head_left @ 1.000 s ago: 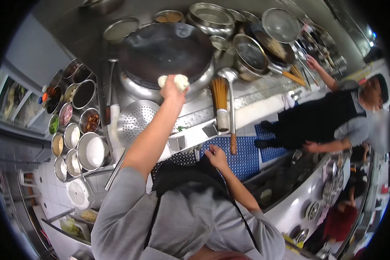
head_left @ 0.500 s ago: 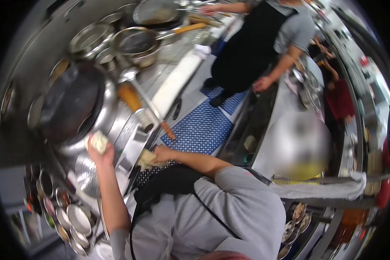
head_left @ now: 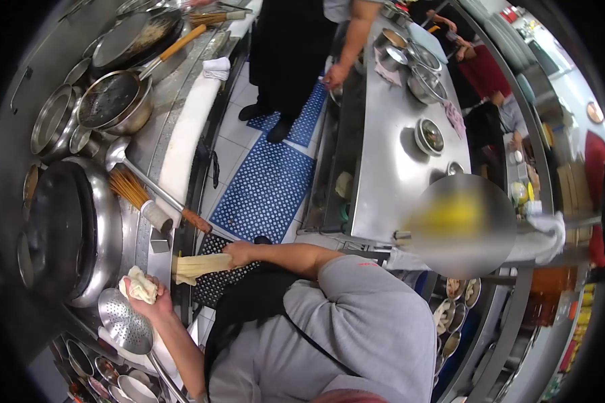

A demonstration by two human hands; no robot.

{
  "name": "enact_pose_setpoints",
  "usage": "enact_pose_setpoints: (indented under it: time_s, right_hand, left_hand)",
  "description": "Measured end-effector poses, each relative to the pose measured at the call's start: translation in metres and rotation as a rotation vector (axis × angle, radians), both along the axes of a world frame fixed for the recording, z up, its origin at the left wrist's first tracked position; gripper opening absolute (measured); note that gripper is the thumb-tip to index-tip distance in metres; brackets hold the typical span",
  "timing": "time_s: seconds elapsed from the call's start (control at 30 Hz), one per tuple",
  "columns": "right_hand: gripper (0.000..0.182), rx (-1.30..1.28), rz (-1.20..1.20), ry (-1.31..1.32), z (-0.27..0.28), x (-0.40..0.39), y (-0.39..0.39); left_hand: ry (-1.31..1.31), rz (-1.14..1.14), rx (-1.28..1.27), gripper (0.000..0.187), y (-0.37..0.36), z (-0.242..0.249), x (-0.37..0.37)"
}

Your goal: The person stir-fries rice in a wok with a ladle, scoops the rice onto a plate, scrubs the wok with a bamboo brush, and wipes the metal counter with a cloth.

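My left hand (head_left: pixel 156 303) is closed round a crumpled off-white cloth (head_left: pixel 141 285), beside the large metal ring holding a dark wok (head_left: pixel 57 232). Under that hand lies a perforated skimmer (head_left: pixel 124 322). The fingers of my right hand (head_left: pixel 240 255) grip one end of a pale yellow cloth (head_left: pixel 202 267), which stretches left to the range's front edge. A bamboo brush (head_left: pixel 133 193) and a ladle with a wooden handle (head_left: pixel 158 185) lie on the range just above.
A co-worker in a black apron (head_left: pixel 292 54) stands on the blue mat (head_left: pixel 265 188) ahead. Pans (head_left: pixel 111 101) crowd the range's far part. On the right, a steel counter (head_left: pixel 390 161) holds bowls; a blurred patch covers its near end.
The view has turned, and the range and co-worker now appear farther left. The yellow cloth, bunched at my right hand before, is now stretched out. Both hands keep their cloths.
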State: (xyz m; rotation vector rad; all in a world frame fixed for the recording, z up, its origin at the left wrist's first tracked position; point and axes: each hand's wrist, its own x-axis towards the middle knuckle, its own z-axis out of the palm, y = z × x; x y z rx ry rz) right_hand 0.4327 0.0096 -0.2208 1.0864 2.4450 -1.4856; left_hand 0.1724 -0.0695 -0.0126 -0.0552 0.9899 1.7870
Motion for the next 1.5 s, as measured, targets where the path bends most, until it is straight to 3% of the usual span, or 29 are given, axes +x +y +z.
enact_pose_setpoints:
  time_s: [0.2,0.23,0.4,0.7,0.8,0.93,0.97,1.1,1.17,1.27,1.37,1.47,1.5]
  right_hand:
    - [0.033,0.103,-0.158,-0.263,-0.002,0.04,-0.034]
    - [0.032,0.093,-0.186,-0.288,-0.008,0.047,-0.044]
    - [0.025,-0.058,-0.457,-0.419,-0.007,0.064,-0.124]
    - [0.027,-0.266,-0.779,-0.188,0.01,0.057,-0.206]
    - [0.027,-0.216,-0.742,-0.181,-0.005,0.061,-0.21]
    - [0.031,-0.065,-0.443,-0.345,-0.067,0.087,-0.198]
    - [0.03,-0.007,-0.407,-0.319,-0.033,0.087,-0.19]
    - [0.029,-0.03,-0.543,-0.334,-0.041,0.114,-0.179]
    - [0.03,0.063,-0.458,-0.36,-0.046,0.133,-0.177]
    - [0.03,0.007,-0.419,-0.401,-0.053,0.157,-0.177]
    - [0.026,-0.099,-0.462,-0.442,-0.025,0.165,-0.177]
    - [0.022,-0.141,-0.532,-0.439,-0.009,0.165,-0.173]
    - [0.022,-0.153,-0.544,-0.4,-0.004,0.164,-0.172]
  left_hand:
    - [-0.051,-0.195,-0.009,0.036,-0.011,-0.002,0.001]
    - [-0.059,-0.293,0.039,0.04,-0.02,-0.011,-0.011]
    - [-0.096,-0.367,-0.035,0.039,-0.051,-0.006,-0.012]
    - [-0.18,-0.635,0.009,0.039,-0.07,-0.018,0.015]
    - [-0.196,-0.666,0.076,0.041,-0.073,-0.011,0.024]
    - [-0.176,-0.591,0.156,0.046,-0.076,-0.033,0.023]
    - [-0.132,-0.535,0.138,0.047,-0.077,-0.033,0.022]
    - [0.33,-0.522,-0.048,0.047,-0.07,0.002,0.008]
    - [0.608,-0.449,-0.129,0.054,-0.056,0.006,0.002]
    - [1.308,-0.28,-0.382,0.062,-0.032,-0.004,-0.013]
    - [1.685,-0.335,-0.487,0.066,-0.017,0.004,-0.019]
    - [1.996,-0.671,-0.713,0.07,-0.005,-0.031,-0.029]
    - [2.002,-0.666,-0.74,0.069,-0.006,-0.029,-0.025]
